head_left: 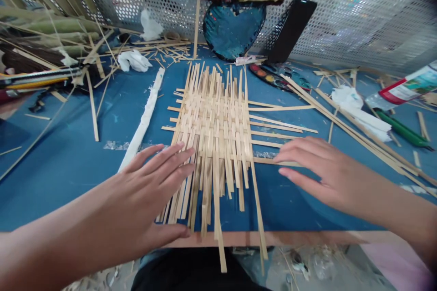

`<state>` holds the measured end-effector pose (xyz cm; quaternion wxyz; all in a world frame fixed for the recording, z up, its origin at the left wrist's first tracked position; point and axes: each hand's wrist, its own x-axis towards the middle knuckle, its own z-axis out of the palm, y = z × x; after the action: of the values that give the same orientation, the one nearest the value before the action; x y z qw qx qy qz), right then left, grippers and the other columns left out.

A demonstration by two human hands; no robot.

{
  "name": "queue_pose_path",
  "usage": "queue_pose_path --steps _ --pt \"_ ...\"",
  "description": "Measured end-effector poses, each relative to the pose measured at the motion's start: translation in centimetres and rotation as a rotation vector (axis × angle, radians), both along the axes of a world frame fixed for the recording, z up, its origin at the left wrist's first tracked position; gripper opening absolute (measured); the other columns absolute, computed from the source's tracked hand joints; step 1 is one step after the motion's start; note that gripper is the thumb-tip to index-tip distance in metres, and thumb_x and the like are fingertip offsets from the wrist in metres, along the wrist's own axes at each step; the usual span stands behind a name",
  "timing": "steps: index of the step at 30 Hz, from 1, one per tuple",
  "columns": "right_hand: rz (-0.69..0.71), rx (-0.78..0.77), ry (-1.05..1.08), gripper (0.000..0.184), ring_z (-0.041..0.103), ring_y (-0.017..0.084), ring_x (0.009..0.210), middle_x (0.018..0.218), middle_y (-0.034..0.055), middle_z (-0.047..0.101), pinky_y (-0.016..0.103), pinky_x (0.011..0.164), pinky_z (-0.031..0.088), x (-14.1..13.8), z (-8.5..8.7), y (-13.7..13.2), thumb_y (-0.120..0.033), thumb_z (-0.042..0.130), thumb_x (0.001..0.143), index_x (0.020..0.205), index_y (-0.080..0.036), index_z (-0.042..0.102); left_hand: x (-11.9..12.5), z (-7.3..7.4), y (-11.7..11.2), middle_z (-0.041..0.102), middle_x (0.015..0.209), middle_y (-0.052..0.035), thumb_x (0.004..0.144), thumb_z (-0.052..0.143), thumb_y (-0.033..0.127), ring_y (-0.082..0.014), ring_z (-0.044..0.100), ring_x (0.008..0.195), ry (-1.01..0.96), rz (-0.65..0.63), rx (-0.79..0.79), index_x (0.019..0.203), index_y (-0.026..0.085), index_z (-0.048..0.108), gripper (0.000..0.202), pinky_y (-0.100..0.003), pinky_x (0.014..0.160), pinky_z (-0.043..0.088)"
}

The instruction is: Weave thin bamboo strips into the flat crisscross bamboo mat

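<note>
- We have the weave (218, 118) flat in the middle of the blue bench (68, 163), right in front of us; its pale strips cross closely at the centre and run out loose at the sides, a few of the long ones past the near edge.
- Our left hand (153, 175) lies palm down over the weave's lower left, fingers stretched and slightly parted, thumb well out — we see no grip, and cannot tell whether the fingertips press on it.
- Our right hand (310, 161) reaches in from the other side, fingers together and gently bent, thumb set apart below them; they are at the loose right-hand ends — we cannot tell if they touch one.
- Left of the weave we see a white strip (146, 109) lying aslant, with crumpled tissue (134, 61) beyond it.
- Behind the weave are a blue heart (235, 29), a leaning phone (292, 32) and paints (268, 74).
- To our right lie spare strips (344, 120), a green tool (401, 129) and a tilted bottle (408, 87).
</note>
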<state>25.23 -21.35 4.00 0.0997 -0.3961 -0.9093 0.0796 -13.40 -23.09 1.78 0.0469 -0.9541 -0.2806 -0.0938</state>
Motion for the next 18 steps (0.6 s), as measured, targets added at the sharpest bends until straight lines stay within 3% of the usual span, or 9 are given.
queue_pose_path --steps 3,7,12,18 --pt "0.188 0.061 0.052 0.024 0.066 0.024 0.108 0.116 0.011 0.073 0.043 0.098 0.049 -4.6 0.9 0.7 -0.026 0.049 0.106 0.115 -0.018 0.069 0.5 0.2 -0.1 0.051 0.156 -0.024 0.096 0.058 0.064 -0.0385 0.045 0.147 -0.007 -0.033 -0.021 0.146 0.005 0.052 0.077 -0.054 0.119 0.035" --pt "0.395 0.078 0.092 0.044 0.054 0.027 0.136 0.147 0.0127 0.062 0.044 0.113 0.041 -9.0 -0.9 1.9 -0.037 0.043 0.11 0.144 -0.014 0.059 0.6 0.5 -0.3 0.059 0.15 -0.0206 0.101 0.053 0.058 -0.0346 0.051 0.143 -0.04 -0.035 -0.067 0.146 0.009 0.053 0.067 -0.05 0.12 0.036" --pt "0.454 0.033 0.152 0.049 0.051 0.026 0.141 0.15 0.0152 0.059 0.044 0.115 0.038 -10.0 -4.1 2.7 -0.041 0.041 0.11 0.143 -0.01 0.061 0.9 1.1 -0.3 0.065 0.145 -0.0135 0.104 0.049 0.055 -0.0303 0.057 0.136 -0.018 -0.002 -0.094 0.146 0.016 0.056 0.058 -0.047 0.117 0.037" --pt "0.446 0.067 0.19 0.043 0.054 0.029 0.138 0.144 0.0155 0.064 0.046 0.111 0.039 -9.7 -4.3 2.5 -0.034 0.043 0.11 0.14 -0.01 0.063 2.0 1.6 -0.9 0.074 0.128 -0.0093 0.106 0.044 0.044 -0.0276 0.064 0.123 -0.019 0.015 -0.062 0.125 0.02 0.069 0.04 -0.046 0.119 0.031"
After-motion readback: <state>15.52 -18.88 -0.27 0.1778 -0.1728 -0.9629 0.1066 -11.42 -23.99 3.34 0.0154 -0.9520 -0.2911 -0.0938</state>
